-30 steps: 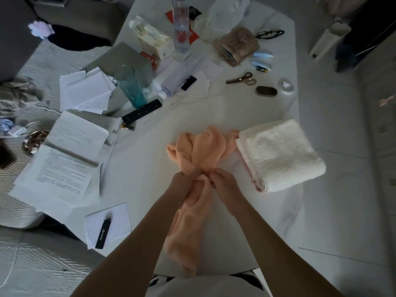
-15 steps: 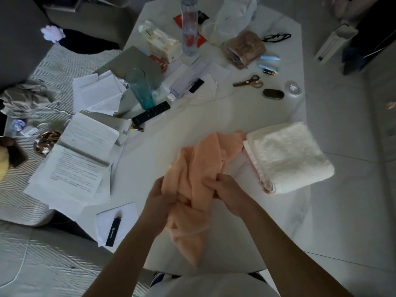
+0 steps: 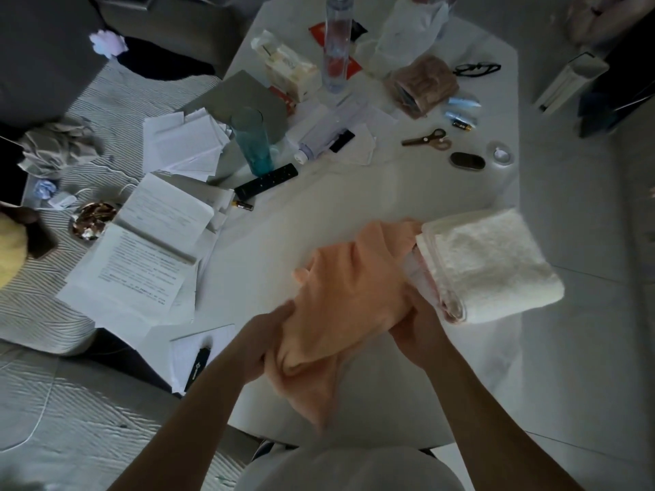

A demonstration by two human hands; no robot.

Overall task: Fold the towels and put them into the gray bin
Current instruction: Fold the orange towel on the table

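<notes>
Two hands on one peach towel [image 3: 349, 299], bunched and unfolded, held just above the white counter [image 3: 354, 207] toward its 6 o'clock edge. Left hand [image 3: 262, 343] closed around the towel's 8 o'clock side, fingers curled into the cloth. Right hand [image 3: 420, 334] closed on the towel's 4 o'clock side, thumb pressed over the fabric. Loose tail of the towel hanging down toward 6 o'clock between the forearms; far end draped toward 1 o'clock, touching a folded white towel [image 3: 492, 267]. White towel lying flat at the counter's 3 o'clock edge, stacked on something pinkish, only a thin edge of it visible.

Farther up the counter: black remote [image 3: 266, 180] at 11 o'clock from the peach towel, teal glass [image 3: 253, 141] upright just beyond it, clear bottle [image 3: 338, 47] standing near 12 o'clock, scissors [image 3: 427, 139] and a dark oval case [image 3: 467, 160] toward 1 o'clock, black eyeglasses [image 3: 476, 69] beyond those. Printed papers [image 3: 141, 264] spread over the counter's 9 o'clock side, spilling past its edge. Small black device [image 3: 198, 366] lying on a notepad [image 3: 188, 349] at 8 o'clock, just beside the left forearm. No gray bin identifiable anywhere in view; dim light, fine detail hard to read.
</notes>
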